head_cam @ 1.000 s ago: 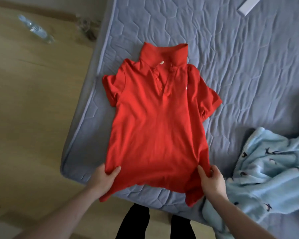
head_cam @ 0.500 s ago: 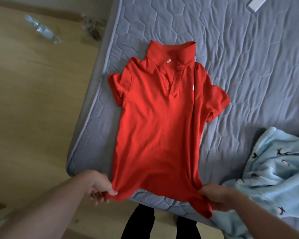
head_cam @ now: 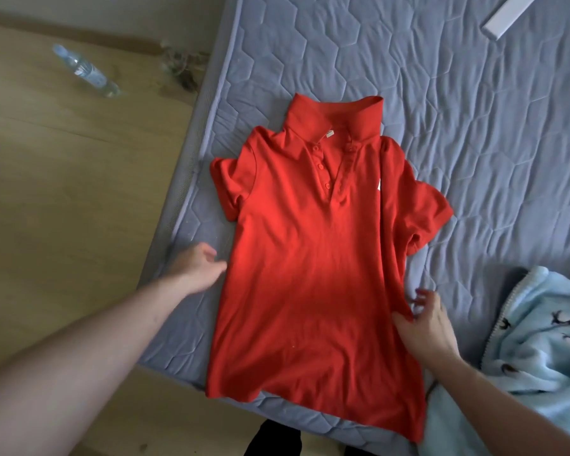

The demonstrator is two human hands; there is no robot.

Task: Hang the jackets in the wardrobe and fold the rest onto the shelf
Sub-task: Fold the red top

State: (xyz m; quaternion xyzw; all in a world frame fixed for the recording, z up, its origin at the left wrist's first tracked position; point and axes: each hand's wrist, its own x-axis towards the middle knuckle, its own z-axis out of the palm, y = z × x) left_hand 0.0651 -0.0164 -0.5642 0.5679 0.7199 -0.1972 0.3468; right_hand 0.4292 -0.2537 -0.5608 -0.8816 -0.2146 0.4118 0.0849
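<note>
Polo shirt: I see it flat, front up, on the bed.
Left hand: fingers relaxed, beside its edge.
Right hand: fingers spread, touching its side.

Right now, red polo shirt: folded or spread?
Spread. The red short-sleeved polo shirt lies flat, front up, on the grey quilted mattress, both sleeves out, hem overhanging the near edge.

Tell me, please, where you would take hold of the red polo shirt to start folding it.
Probably pinch the red polo shirt at its side edges, coming in from each side: it lies flat, front up, on the mattress, with the left hand and right hand already beside those edges.
</note>
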